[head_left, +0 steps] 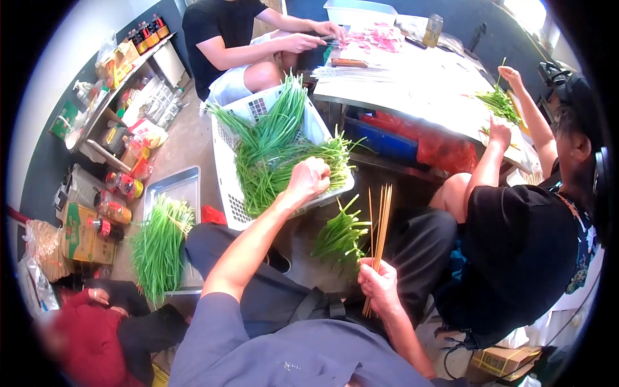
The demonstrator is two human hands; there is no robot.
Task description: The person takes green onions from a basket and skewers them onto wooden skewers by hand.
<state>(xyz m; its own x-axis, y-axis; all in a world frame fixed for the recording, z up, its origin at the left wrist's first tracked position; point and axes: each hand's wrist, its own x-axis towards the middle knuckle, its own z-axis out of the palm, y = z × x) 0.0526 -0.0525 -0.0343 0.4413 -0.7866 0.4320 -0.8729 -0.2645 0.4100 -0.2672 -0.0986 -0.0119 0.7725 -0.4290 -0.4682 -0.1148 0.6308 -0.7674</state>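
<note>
My left hand (pixel 309 179) reaches over the white basket (pixel 224 187), its fingers curled together at the cut ends of green stalks (pixel 274 169); what they grip, if anything, is hidden. Bunches of long green stalks fill the basket. Lower and to the right, my right hand (pixel 380 284) is closed around several thin wooden skewers (pixel 383 226) that stand upright. A bunch of short green stalks (pixel 340 233) hangs just left of the skewers, its right end by my right fingers; how it is held is unclear.
A metal tray (pixel 189 180) with more green stalks (pixel 160 248) lies at left. Shelves (pixel 106 106) hold bottles. Behind, a table (pixel 412 84) bears meat (pixel 380 37), skewers and a can (pixel 432 31). People sit at the back, right and lower left.
</note>
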